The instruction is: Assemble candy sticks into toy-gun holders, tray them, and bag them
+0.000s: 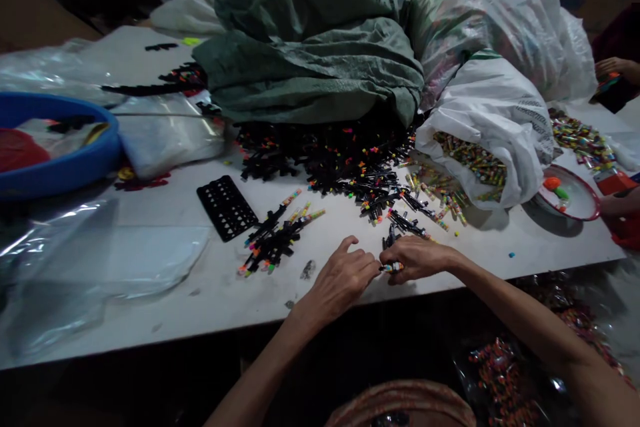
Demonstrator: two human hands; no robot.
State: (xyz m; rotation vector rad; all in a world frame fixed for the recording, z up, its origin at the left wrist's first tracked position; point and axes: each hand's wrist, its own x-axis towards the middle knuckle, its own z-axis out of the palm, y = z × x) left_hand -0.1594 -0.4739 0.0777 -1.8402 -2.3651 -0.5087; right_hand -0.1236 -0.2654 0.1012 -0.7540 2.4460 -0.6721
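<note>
My right hand is closed around a small black piece with a multicoloured tube end; most of the piece is hidden by the fingers. Fingertips of my left hand pinch at the tip of that piece, one finger raised; what they grip is too small to make out. Left of my hands lies a small heap of black gun-shaped pieces with colourful tubes. More such pieces lie just beyond my right hand, alongside a big pile of black parts.
A black perforated tray lies left of the heap. Further left are clear plastic bags and a blue basin. Behind stands a green sack. Rightward sit a white bag of tubes, a red-rimmed dish and another person's hand.
</note>
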